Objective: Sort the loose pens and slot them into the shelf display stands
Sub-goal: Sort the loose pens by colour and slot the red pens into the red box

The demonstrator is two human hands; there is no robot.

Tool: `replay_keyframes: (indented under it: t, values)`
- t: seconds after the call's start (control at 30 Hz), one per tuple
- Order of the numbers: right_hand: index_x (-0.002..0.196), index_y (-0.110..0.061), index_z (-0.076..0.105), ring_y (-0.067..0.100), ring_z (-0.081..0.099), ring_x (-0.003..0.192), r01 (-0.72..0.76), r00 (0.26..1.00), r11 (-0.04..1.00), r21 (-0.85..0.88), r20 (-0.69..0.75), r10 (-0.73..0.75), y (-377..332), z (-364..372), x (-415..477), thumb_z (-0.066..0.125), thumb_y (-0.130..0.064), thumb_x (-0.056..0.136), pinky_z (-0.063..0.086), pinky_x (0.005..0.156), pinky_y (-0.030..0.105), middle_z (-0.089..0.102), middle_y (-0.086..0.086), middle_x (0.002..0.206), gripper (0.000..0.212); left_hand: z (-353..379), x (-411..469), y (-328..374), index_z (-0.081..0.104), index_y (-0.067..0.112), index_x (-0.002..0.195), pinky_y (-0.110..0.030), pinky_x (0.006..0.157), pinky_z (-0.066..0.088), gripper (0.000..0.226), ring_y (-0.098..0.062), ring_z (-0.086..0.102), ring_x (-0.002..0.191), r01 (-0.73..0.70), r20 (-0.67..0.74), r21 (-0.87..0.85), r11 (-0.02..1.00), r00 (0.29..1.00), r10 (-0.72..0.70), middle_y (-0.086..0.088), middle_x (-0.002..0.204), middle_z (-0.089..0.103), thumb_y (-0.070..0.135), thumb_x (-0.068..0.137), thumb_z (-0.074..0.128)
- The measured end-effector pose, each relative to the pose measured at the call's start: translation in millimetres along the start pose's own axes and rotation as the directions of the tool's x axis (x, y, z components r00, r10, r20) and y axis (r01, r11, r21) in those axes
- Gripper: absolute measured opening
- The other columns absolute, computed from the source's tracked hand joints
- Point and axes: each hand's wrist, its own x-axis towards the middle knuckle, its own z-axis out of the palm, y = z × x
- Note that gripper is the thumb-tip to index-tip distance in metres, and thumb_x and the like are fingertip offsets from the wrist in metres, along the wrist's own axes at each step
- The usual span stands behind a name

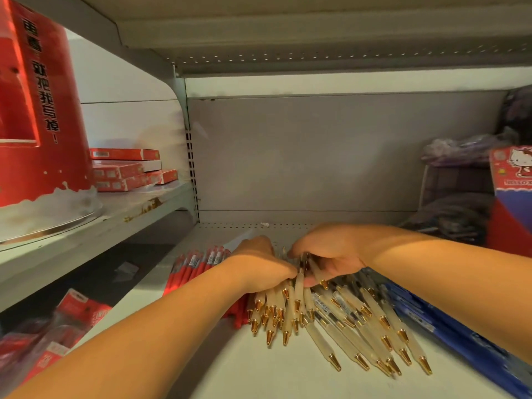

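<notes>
Both arms reach into a white metal shelf [244,370], where the loose pens lie in three groups side by side. In the middle is a heap of frosted cream pens [345,326] with gold tips, fanned out with the tips pointing towards the viewer. The left hand [260,266] lies over the far end of the heap's left part, its fingers curled down around a bunched handful of these pens, whose tips stick out from under the wrist. The right hand [331,254], just beside it and nearly touching, has its palm turned towards the viewer and its fingers curled round the upper ends of a few more cream pens. How many it holds cannot be told. A row of red pens [195,269] lies touching the heap's left side, partly under the left forearm. A row of blue pens [449,321] lies along the heap's right side, running to the shelf's front edge. On the neighbouring shelf to the left stands a tall red display stand [37,110] with black characters, and behind it are stacked flat red boxes [126,168]. Below that, packaged red pens [66,321] lie in a pile. At the far right a Hello Kitty box [509,171] stands in front of dark, blurred goods.
</notes>
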Motion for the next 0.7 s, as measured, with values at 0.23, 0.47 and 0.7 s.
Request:
replay_keyframes:
  t: [0.23,0.47,0.7]
  values:
    - [0.111,0.001,0.054,0.023,0.073,0.074,0.063,0.994,0.977,-0.204,-0.072,-0.079,-0.7,2.3,-38.3,0.048,0.002,0.096,0.061,0.068,0.028,0.071,0.017,0.085,0.016,0.5,-1.8,1.7,0.054,0.018,0.109,-0.023,0.054,0.04,0.041,-0.015,0.06,0.082,0.023,-0.026,0.029,0.999,0.999,-0.023,-0.004,0.103,0.061,0.042,0.078,0.069]
    - [0.107,-0.011,0.067,0.01,0.072,0.075,0.099,0.963,0.858,-0.505,-0.169,-0.21,13.1,3.9,-47.5,0.074,-0.012,0.086,0.057,0.064,0.017,0.072,0.002,0.09,0.023,3.8,0.2,8.3,0.061,0.022,0.106,-0.036,0.089,0.054,0.036,-0.027,0.059,0.101,0.026,-0.095,0.165,0.986,0.995,-0.01,-0.01,0.129,0.041,0.041,0.078,0.071]
    - [0.089,-0.006,0.072,-0.002,0.063,0.06,0.121,0.964,0.89,-0.441,-0.161,-0.21,25.3,-4.4,-50.5,0.069,-0.017,0.09,0.051,0.06,0.013,0.069,0.001,0.079,0.011,9.5,5.9,9.2,0.064,0.022,0.077,-0.024,0.054,0.046,0.047,-0.012,0.062,0.065,-0.004,-0.067,0.113,0.994,0.998,0.012,0.003,0.074,0.064,0.068,0.079,0.059]
